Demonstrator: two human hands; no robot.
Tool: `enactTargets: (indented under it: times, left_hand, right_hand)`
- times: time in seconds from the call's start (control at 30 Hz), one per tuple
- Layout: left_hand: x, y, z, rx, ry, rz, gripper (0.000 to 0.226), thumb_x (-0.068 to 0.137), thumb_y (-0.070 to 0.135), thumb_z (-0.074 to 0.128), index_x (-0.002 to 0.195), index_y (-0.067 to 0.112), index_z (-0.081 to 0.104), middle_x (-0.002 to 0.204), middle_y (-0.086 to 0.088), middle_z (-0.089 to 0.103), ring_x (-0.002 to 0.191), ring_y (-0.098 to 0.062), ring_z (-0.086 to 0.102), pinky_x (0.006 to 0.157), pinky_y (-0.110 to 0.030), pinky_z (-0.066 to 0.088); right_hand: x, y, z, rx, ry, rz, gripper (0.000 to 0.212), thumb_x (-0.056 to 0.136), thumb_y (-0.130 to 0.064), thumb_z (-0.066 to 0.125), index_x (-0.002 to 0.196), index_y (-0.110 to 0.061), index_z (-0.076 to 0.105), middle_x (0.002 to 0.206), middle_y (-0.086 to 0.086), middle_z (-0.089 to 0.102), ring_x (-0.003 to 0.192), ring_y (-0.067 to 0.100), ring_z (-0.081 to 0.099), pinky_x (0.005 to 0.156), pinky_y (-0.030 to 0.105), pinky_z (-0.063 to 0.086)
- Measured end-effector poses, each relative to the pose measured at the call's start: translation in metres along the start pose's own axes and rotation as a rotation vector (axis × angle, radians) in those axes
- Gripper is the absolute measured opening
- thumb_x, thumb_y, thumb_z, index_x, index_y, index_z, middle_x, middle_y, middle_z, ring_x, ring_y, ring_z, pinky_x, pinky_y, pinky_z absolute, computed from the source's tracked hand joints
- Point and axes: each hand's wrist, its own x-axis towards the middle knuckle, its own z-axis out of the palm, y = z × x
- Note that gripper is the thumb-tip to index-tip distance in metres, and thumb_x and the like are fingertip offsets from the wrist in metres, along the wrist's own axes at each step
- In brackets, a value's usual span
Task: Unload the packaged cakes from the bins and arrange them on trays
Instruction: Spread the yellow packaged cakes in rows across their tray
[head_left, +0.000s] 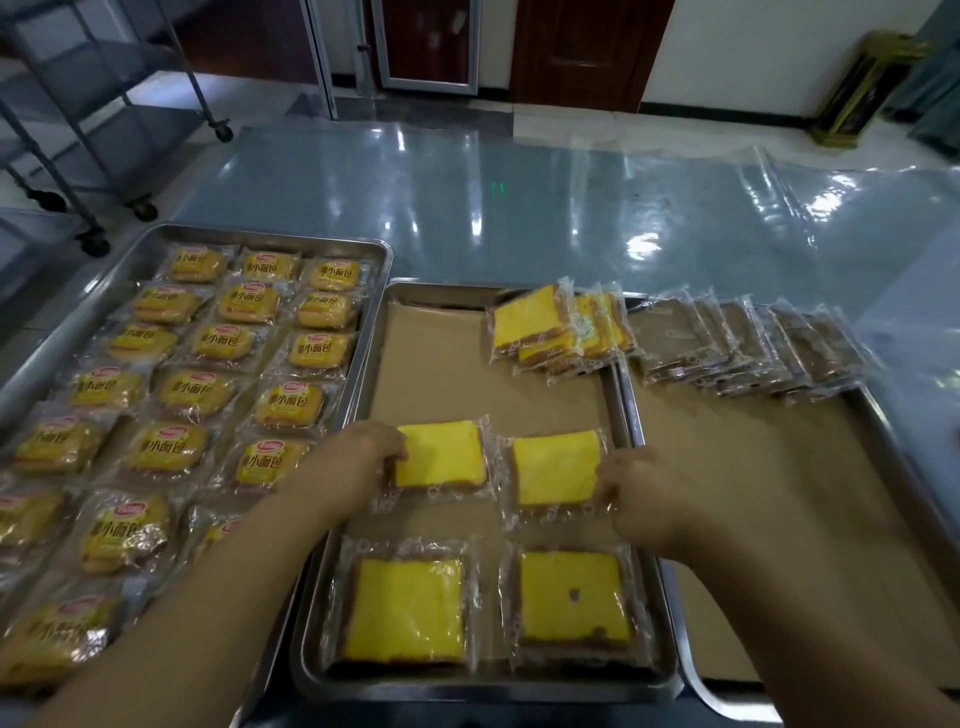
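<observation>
A steel middle tray (441, 358) lined with brown paper holds wrapped yellow cake slices. My left hand (358, 460) grips the left edge of one slice (441, 454) lying flat in the second row. My right hand (636, 493) pinches the right edge of the neighbouring slice (556, 467). Two more slices (405, 608) (571, 597) lie flat in the row nearest me. A small leaning stack of slices (556, 327) rests at the tray's far right corner.
The left tray (156, 244) is filled with rows of packaged small breads (223, 343). The right tray (779, 493), paper-lined, has a row of leaning dark packaged cakes (753, 343) at its far end. Wheeled metal racks (78, 130) stand at the far left; clear plastic sheeting (519, 197) covers the table.
</observation>
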Motion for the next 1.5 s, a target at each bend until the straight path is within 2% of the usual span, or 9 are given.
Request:
enactTargets:
  times: [0.2,0.33,0.43,0.7,0.9,1.07,1.3,1.43,1.5]
  left_hand:
    - [-0.01,0.033,0.028,-0.056,0.062,0.136,0.042,0.097,0.015,0.043,0.138,0.026,0.045,0.148,0.003,0.036,0.136,-0.017,0.028,0.114,-0.029,0.013]
    - [-0.014,0.034,0.047,0.036,-0.074,0.07,0.042,0.101,0.032,0.031,0.142,0.029,0.036,0.156,0.007,0.018,0.143,-0.018,0.011,0.114,-0.034,0.014]
    - [-0.024,0.028,0.052,0.007,-0.026,0.068,0.039,0.101,0.03,0.033,0.138,0.026,0.044,0.155,0.008,0.021,0.143,-0.016,0.01,0.115,-0.033,0.014]
    - [-0.053,0.02,0.059,-0.065,0.058,0.096,0.032,0.098,0.029,0.042,0.125,0.024,0.059,0.145,0.012,0.038,0.139,-0.011,0.02,0.113,-0.03,0.017]
    - [-0.043,0.028,0.043,-0.142,0.204,0.122,0.019,0.091,0.022,0.058,0.104,0.016,0.07,0.113,0.002,0.063,0.106,-0.018,0.054,0.092,-0.034,0.042]
    - [-0.003,0.035,0.013,-0.179,0.229,0.169,0.02,0.091,0.023,0.058,0.104,0.013,0.069,0.105,0.002,0.063,0.097,-0.016,0.058,0.084,-0.031,0.045]
    - [0.088,0.046,-0.026,-0.132,0.194,0.235,0.022,0.092,0.03,0.054,0.109,0.02,0.064,0.108,0.003,0.063,0.098,-0.014,0.056,0.082,-0.031,0.044]
    - [0.145,0.05,-0.032,-0.113,0.194,0.226,0.028,0.091,0.034,0.054,0.117,0.024,0.058,0.114,0.001,0.062,0.101,-0.016,0.056,0.075,-0.024,0.039]
    - [0.178,0.051,-0.029,-0.114,0.169,0.206,0.037,0.09,0.034,0.055,0.126,0.025,0.053,0.121,-0.001,0.059,0.107,-0.017,0.055,0.086,-0.029,0.043]
  right_hand:
    - [0.007,-0.024,0.012,-0.094,0.007,-0.053,0.046,0.091,-0.022,0.051,0.137,-0.022,0.047,0.146,-0.001,0.037,0.135,0.019,0.026,0.108,0.037,0.032]
    - [0.004,-0.028,0.03,-0.15,-0.106,-0.075,0.045,0.099,-0.027,0.038,0.144,-0.023,0.033,0.158,0.0,0.012,0.144,0.023,0.006,0.115,0.043,0.019]
    - [-0.005,-0.023,0.04,-0.147,-0.069,-0.087,0.046,0.1,-0.026,0.035,0.146,-0.024,0.031,0.159,-0.001,0.008,0.145,0.023,0.003,0.117,0.041,0.014]
    - [-0.022,-0.012,0.054,-0.089,0.005,-0.123,0.04,0.1,-0.029,0.037,0.14,-0.028,0.041,0.157,-0.006,0.017,0.144,0.017,0.007,0.115,0.033,0.012]
    - [-0.012,-0.015,0.028,0.138,0.133,-0.058,0.032,0.094,-0.03,0.053,0.125,-0.025,0.058,0.13,-0.007,0.054,0.119,0.012,0.046,0.095,0.023,0.037]
    - [0.021,-0.024,-0.013,0.237,0.238,0.021,0.024,0.093,-0.027,0.054,0.114,-0.022,0.063,0.114,-0.004,0.065,0.103,0.014,0.059,0.084,0.032,0.049]
    - [0.089,-0.022,-0.064,0.222,0.416,0.186,0.028,0.089,-0.026,0.057,0.116,-0.017,0.058,0.102,0.001,0.065,0.092,0.019,0.061,0.073,0.031,0.049]
    - [0.125,-0.013,-0.076,0.118,0.325,0.311,0.034,0.084,-0.035,0.059,0.112,-0.018,0.052,0.111,0.005,0.06,0.099,0.026,0.058,0.075,0.033,0.048]
    - [0.139,-0.01,-0.076,0.061,0.254,0.352,0.045,0.083,-0.045,0.058,0.121,-0.022,0.049,0.122,0.005,0.055,0.104,0.026,0.057,0.082,0.038,0.051]
